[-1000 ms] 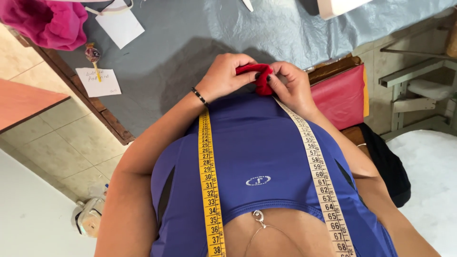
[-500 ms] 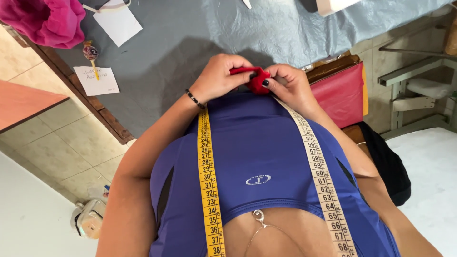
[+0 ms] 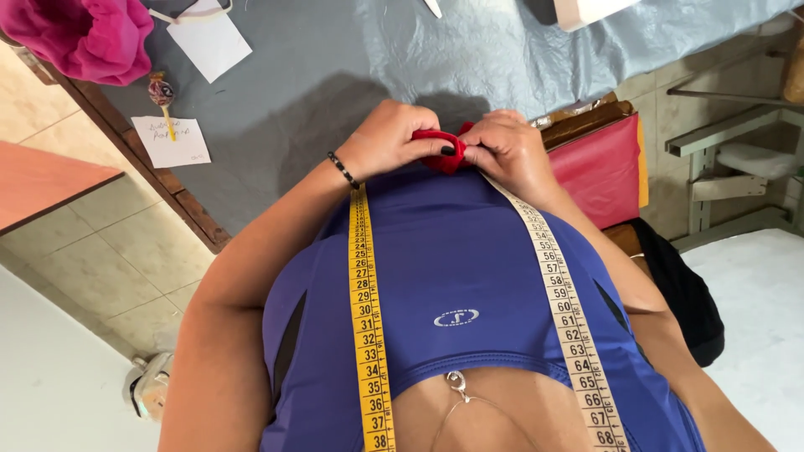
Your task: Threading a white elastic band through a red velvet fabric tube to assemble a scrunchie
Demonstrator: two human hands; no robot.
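Where both hands meet just above the blue top, a small red fabric piece, pinched from two sides, long axis running left to right between the fingertips. Left hand closed on its left end, dark-nailed thumb pressed on top; right hand closed on the right end, equally near. Underneath, grey cloth over the table. Hanging down the chest, yellow measuring tape.
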